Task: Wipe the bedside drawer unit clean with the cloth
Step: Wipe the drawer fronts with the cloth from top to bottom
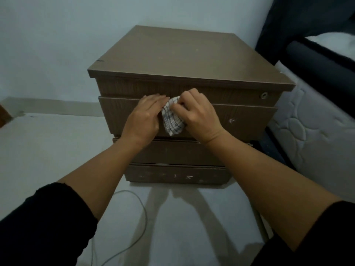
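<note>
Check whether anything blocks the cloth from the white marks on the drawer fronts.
Nothing visible does. The cloth, held by the right hand beside the left hand, already sits on the drawer unit; its white marks lie uncovered.

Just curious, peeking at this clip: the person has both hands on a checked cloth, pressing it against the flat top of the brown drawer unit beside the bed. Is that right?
Not quite. The head view shows the left hand and right hand holding the checked cloth against the front of the brown drawer unit, on an upper drawer face, not its flat top. The bed does stand beside it.
</note>
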